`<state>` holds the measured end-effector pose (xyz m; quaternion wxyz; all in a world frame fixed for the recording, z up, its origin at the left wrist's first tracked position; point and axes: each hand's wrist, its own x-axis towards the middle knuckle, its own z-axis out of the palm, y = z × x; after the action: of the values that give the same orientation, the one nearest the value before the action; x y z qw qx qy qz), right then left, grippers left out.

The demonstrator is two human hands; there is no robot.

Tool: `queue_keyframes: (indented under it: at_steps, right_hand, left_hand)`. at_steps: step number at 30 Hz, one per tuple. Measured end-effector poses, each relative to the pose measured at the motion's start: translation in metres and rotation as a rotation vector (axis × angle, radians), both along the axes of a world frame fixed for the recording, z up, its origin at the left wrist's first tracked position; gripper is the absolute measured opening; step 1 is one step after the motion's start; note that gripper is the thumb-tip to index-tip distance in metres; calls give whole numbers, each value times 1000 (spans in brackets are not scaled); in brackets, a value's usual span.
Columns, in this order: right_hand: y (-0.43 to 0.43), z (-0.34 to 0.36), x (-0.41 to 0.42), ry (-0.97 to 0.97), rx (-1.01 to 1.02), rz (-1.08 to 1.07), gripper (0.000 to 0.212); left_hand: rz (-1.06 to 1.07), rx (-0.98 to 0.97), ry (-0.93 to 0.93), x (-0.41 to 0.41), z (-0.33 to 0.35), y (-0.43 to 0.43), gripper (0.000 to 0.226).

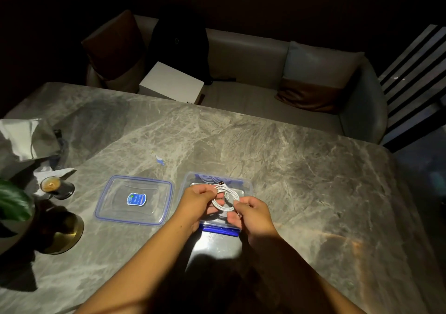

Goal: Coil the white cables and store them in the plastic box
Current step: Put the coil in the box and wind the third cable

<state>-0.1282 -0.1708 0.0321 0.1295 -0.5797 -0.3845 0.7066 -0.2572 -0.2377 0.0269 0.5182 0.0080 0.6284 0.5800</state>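
A coiled white cable hangs in a small loop between both hands, right above the open clear plastic box with blue clips. My left hand pinches the coil's left side. My right hand pinches its right side, fingers curled round the strands. A dark plug end pokes out at the coil's top. The box's clear lid, blue-rimmed with a blue sticker, lies flat on the table to the box's left.
The marble table carries a small blue-and-white item behind the lid, a candle glass and a brass-based plant at left, plus crumpled paper. A sofa with cushions and a white box lies beyond.
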Motion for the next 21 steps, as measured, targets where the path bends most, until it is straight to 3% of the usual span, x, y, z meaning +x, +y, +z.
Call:
queue_keyframes:
  at_steps: [13,17,18,19,21]
  right_hand:
    - [14,-46,-46,-271,-59,-23,15]
    - [21,-43,-53,-324,-37,-90,36]
    - [19,-37,-57,-407,5,-12,39]
    - [16,-39,-57,-407,32,33,36]
    - [13,-50,-61,-275,37,-133,20]
  left_hand:
    - [-87,-166,465,-20,-60,25,20]
    - [-131,-172,497,-20,-72,30,20]
    - [-134,-165,495,-20,-75,31,21]
    - [-133,-166,485,-21,-77,31,22]
    - [-118,-176,467,-23,-84,31,25]
